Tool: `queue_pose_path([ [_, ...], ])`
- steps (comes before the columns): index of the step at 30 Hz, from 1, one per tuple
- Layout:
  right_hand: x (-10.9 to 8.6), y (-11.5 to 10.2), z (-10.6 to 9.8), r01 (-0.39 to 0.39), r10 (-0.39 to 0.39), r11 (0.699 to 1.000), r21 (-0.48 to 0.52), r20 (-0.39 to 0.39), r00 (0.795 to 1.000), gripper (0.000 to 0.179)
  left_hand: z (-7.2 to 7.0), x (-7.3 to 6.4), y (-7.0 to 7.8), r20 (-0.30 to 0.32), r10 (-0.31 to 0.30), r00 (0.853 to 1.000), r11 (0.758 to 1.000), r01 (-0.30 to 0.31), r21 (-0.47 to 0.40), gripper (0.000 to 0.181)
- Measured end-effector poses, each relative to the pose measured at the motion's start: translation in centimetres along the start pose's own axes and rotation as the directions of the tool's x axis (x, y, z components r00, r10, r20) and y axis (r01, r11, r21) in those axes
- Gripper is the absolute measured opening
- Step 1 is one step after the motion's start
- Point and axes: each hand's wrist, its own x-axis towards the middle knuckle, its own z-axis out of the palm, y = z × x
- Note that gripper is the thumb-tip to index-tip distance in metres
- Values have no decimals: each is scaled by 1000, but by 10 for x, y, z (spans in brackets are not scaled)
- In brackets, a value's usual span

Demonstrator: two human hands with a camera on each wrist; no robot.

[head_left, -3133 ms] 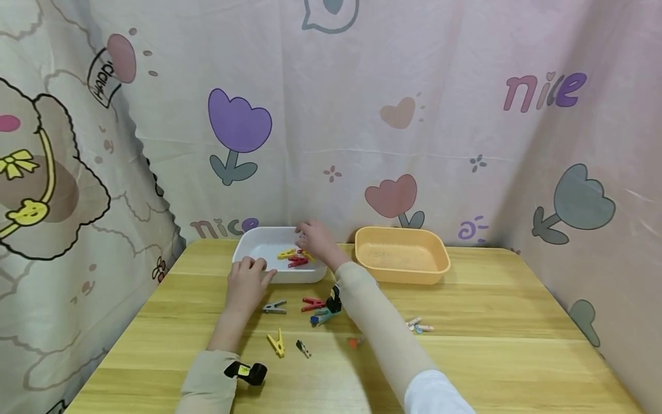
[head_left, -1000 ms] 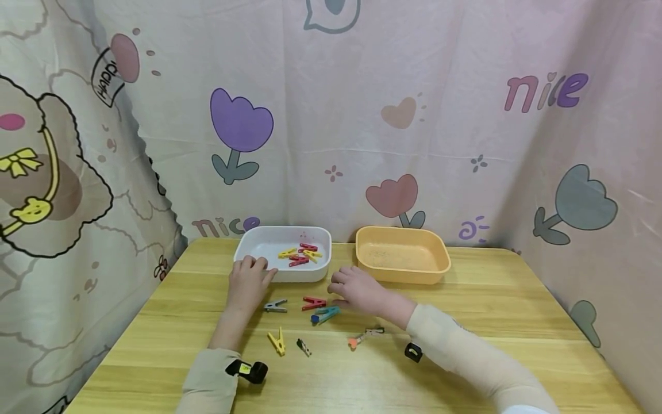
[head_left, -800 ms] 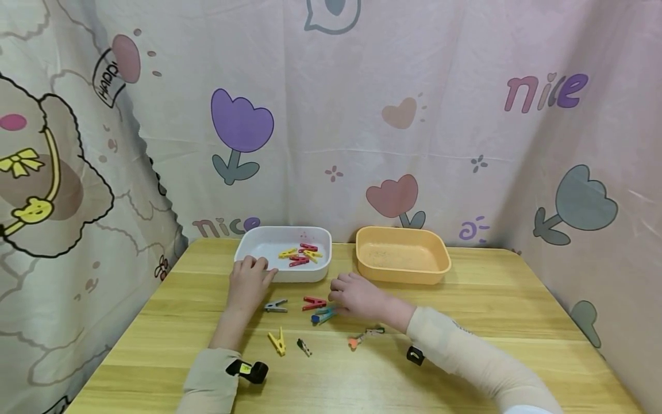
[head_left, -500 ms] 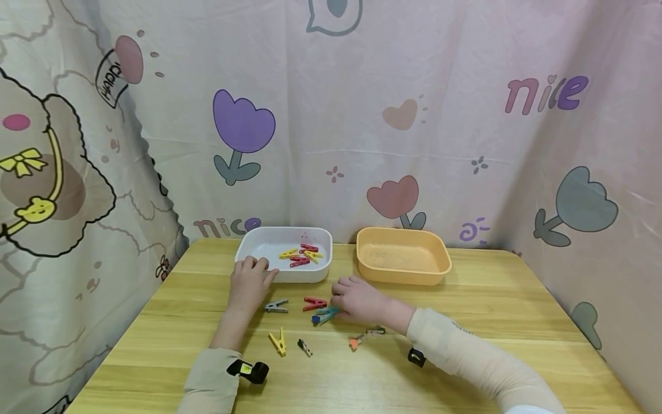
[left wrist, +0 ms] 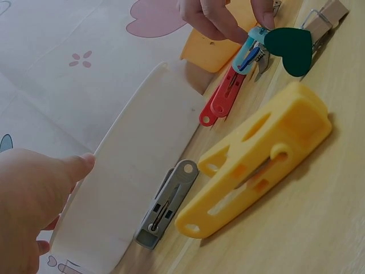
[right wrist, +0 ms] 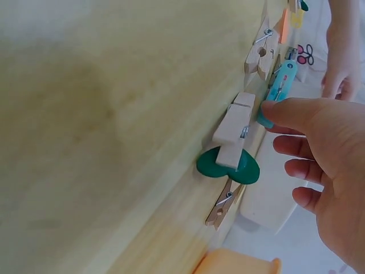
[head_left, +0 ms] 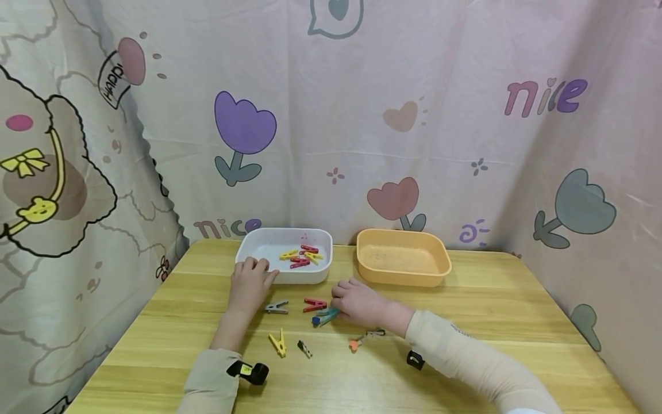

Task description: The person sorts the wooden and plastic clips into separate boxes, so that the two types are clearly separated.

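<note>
R hand (head_left: 359,302), frame ctr: I pinch blue peg (head_left: 324,317) | L hand (head_left: 250,284): I grip white tray (head_left: 305,277) rim, ctr-left | red peg (head_left: 315,305) just beside blue; orange tray (head_left: 403,278) ctr-right

In the head view, the right hand (head_left: 363,302) hides one end of the teal clip (head_left: 326,317) and the left hand (head_left: 250,285) covers a corner of the white tray (head_left: 306,276). The right wrist view's lower edge crops the orange basin (right wrist: 235,263).
</note>
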Motion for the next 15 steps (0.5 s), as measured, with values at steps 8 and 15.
queue_pose_path([
  [8,0,1,0,-2,1,1000,-3,-21,1000,23,1,0,0,-2,-1,1000,1000,1,-1,29],
  [15,-2,2,-2,-26,26,1000,-9,-14,1000,19,0,0,0,21,-20,1000,1000,21,-11,29],
])
